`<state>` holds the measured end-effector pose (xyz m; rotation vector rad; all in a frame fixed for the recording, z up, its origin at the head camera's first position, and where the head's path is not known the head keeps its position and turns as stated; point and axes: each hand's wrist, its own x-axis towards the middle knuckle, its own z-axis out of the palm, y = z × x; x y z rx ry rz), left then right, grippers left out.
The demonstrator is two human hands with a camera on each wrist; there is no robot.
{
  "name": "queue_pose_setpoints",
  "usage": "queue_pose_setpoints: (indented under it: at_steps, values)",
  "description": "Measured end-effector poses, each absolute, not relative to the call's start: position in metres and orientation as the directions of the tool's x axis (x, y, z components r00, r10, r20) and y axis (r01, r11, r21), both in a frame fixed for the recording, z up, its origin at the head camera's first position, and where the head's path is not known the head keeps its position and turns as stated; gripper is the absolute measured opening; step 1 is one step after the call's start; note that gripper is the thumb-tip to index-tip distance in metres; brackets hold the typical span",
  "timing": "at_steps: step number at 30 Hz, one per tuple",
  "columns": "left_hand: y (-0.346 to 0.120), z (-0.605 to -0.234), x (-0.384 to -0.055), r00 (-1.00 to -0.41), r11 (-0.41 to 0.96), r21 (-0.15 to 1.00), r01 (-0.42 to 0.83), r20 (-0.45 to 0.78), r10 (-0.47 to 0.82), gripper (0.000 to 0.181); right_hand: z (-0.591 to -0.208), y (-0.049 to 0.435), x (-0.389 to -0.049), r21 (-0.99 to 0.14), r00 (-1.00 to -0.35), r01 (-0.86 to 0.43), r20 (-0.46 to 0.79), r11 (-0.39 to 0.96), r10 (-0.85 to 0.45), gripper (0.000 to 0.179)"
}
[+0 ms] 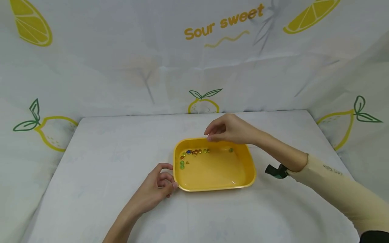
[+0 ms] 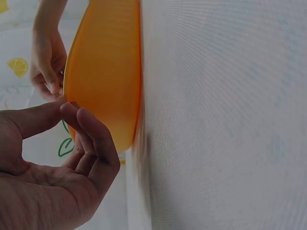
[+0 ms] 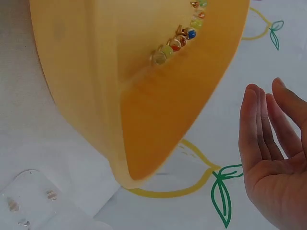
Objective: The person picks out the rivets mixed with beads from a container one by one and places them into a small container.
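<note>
A shallow yellow plastic tray (image 1: 218, 175) stands on the white-covered table. Along its far left inside lie several small beads and charms in green, amber and blue, such as the blue bead (image 1: 189, 152). One green bead (image 1: 231, 150) sits apart toward the far right. My left hand (image 1: 159, 189) holds the tray's left edge, thumb near the front corner, fingers curled beside the wall. Over the far rim hovers my right hand (image 1: 228, 128). In the right wrist view, this right hand (image 3: 278, 148) has fairly straight fingers and a gap before the thumb; nothing shows between them.
A white cloth with printed lemons (image 1: 203, 104) hangs behind the table. A clear flat piece (image 3: 31, 201) with small bits on it appears at the lower left of the right wrist view. A dark strap end (image 1: 276, 171) hangs from the right sleeve.
</note>
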<state>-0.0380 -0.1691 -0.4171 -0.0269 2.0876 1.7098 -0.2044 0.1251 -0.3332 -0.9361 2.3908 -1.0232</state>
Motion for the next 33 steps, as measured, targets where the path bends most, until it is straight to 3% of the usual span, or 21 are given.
queue_pose_setpoints:
  at_steps: [19,33]
  values:
    - [-0.17,-0.417,-0.037,-0.904,0.235,0.936,-0.264,-0.325,0.279,0.054,-0.349,0.085,-0.204,-0.803,-0.569,-0.398,-0.163,0.443,-0.806,0.023]
    - [-0.169,-0.416,-0.037,-0.905,0.244,0.935,-0.256,-0.321,0.28,0.055,-0.364,0.066,-0.198,-0.797,-0.517,-0.382,-0.236,0.468,-0.823,0.025]
